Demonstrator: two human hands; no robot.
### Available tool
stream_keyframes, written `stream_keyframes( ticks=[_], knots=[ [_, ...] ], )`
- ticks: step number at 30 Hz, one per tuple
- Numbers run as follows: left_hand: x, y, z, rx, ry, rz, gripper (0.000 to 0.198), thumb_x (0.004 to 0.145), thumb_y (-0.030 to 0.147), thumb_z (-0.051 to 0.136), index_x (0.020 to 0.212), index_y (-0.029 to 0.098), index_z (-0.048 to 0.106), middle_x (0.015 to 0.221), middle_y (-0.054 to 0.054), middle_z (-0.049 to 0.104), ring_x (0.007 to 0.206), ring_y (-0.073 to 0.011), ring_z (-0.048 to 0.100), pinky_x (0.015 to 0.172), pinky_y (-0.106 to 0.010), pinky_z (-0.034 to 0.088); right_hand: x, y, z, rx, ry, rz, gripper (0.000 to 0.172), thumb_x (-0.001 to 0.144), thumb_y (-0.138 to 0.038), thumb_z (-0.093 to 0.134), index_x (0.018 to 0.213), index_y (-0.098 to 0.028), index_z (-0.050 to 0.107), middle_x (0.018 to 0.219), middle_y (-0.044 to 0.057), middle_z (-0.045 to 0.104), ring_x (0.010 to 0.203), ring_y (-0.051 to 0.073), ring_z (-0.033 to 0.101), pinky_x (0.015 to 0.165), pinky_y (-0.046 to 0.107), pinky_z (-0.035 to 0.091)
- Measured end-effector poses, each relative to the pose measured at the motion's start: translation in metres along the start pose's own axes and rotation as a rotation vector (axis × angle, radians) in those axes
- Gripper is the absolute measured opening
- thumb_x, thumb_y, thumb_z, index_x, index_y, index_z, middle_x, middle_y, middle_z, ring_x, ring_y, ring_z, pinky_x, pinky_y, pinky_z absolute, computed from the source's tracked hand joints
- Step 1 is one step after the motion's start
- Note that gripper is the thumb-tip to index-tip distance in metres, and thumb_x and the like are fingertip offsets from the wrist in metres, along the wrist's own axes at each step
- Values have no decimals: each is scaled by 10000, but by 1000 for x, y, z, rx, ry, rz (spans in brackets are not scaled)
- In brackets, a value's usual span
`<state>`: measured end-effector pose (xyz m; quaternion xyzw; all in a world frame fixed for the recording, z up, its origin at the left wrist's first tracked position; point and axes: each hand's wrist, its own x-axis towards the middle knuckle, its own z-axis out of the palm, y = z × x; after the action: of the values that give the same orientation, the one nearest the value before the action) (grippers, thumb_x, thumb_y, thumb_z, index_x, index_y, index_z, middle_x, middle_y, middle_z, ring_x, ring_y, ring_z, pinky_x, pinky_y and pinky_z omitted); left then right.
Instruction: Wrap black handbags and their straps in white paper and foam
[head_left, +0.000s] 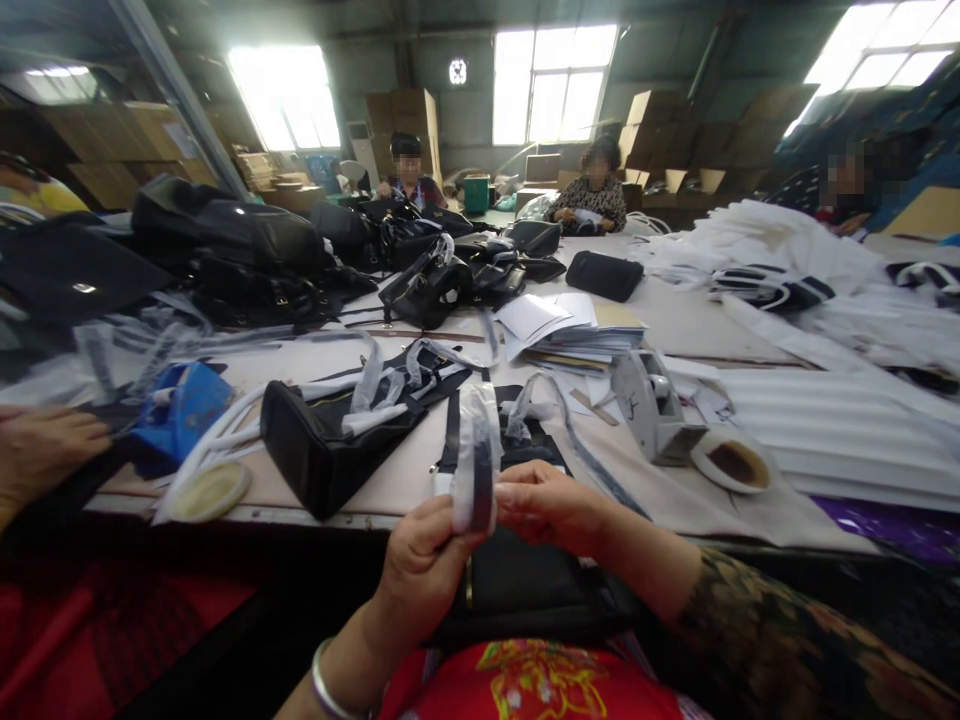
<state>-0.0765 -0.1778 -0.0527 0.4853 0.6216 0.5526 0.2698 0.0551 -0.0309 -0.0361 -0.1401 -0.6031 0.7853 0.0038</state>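
Observation:
My left hand (426, 560), with a bangle on its wrist, pinches a black bag strap (475, 470) wrapped in clear plastic film. My right hand (551, 508) is closed at the other edge of the same strap, thumb and fingers pressed together. The strap loops upward between both hands. Below it a black handbag (525, 585) with a gold zip rests at my lap against the table edge. Part of the bag is hidden by my hands. Left of my hands lies another black bag (330, 440) with film-wrapped handles.
A blue tape dispenser (180, 415) stands left, a grey tape dispenser (654, 405) right, with tape rolls (731, 462) near the front edge. Papers (570, 330) are stacked mid-table. Black bags (247, 245) heap at left, white wrapping (780, 245) at right. A co-worker's hand (45, 455) is at far left.

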Motion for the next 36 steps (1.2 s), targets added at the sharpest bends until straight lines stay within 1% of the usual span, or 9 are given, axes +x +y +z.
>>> stream_keyframes(
  ticks=[5, 10, 14, 17, 22, 25, 28, 31, 36],
  knots=[
    [-4, -3, -7, 56, -116, 67, 188, 899, 226, 632, 979, 226, 802, 937, -102, 705, 882, -229, 646, 838, -310, 491, 4, 4, 13, 305, 135, 105, 426, 666, -500, 781, 675, -185, 496, 494, -101, 323, 433, 44, 184, 437, 221, 118],
    [5, -15, -15, -538, -176, -407, 432, 719, 553, 791, 781, 130, 732, 548, 27, 470, 476, -71, 363, 496, -203, 371, 3, 16, 20, -627, 243, -354, 254, 855, -290, 601, 645, -152, 566, 597, -19, 489, 561, 98, 418, 540, 244, 297],
    [14, -17, -8, -753, -47, -577, 398, 644, 452, 874, 663, 125, 648, 481, 95, 282, 444, -30, 176, 417, -171, 152, 2, 26, 14, -1252, 230, -680, 202, 904, -152, 468, 760, -147, 611, 721, 50, 576, 621, 136, 458, 580, 279, 346],
    [14, -10, -3, -571, -17, -460, 270, 723, 391, 822, 722, 139, 724, 522, 31, 466, 475, -70, 353, 469, -192, 318, 1, 22, 6, -971, 182, -512, 194, 891, -279, 542, 754, -152, 594, 704, 24, 526, 616, 129, 440, 557, 262, 337],
    [3, -1, -3, 40, -52, 8, 139, 859, 246, 685, 916, 228, 810, 858, -78, 706, 804, -210, 624, 783, -295, 484, 5, 4, -1, 165, 38, 79, 517, 729, -660, 684, 683, -195, 462, 526, -100, 297, 447, 48, 174, 424, 209, 127],
    [2, -3, -6, 62, -100, 17, 135, 855, 266, 694, 920, 218, 802, 839, -76, 688, 800, -206, 616, 764, -283, 478, 11, 3, 4, 262, 176, 95, 520, 633, -601, 791, 660, -193, 471, 475, -112, 303, 424, 41, 184, 424, 215, 121],
    [9, -10, -10, -251, -154, -288, 319, 790, 468, 754, 825, 151, 746, 658, -23, 573, 599, -133, 507, 579, -231, 426, 15, 11, 9, -156, 268, -97, 377, 758, -486, 721, 660, -150, 581, 543, -48, 452, 490, 71, 346, 482, 228, 252],
    [21, -17, -8, -588, -143, -591, 518, 702, 632, 766, 722, 137, 619, 511, 91, 312, 436, -39, 190, 405, -179, 165, 15, 25, 10, -831, 348, -388, 261, 854, -314, 629, 659, -142, 602, 631, 1, 543, 587, 108, 438, 562, 252, 312],
    [33, -22, 7, -668, 11, -687, 500, 599, 504, 884, 694, 163, 532, 496, 121, 283, 423, -23, 181, 403, -172, 127, 10, 37, 8, -1348, 328, -445, 178, 917, -168, 493, 897, -111, 660, 808, 94, 632, 690, 174, 526, 596, 300, 344]
  ],
)
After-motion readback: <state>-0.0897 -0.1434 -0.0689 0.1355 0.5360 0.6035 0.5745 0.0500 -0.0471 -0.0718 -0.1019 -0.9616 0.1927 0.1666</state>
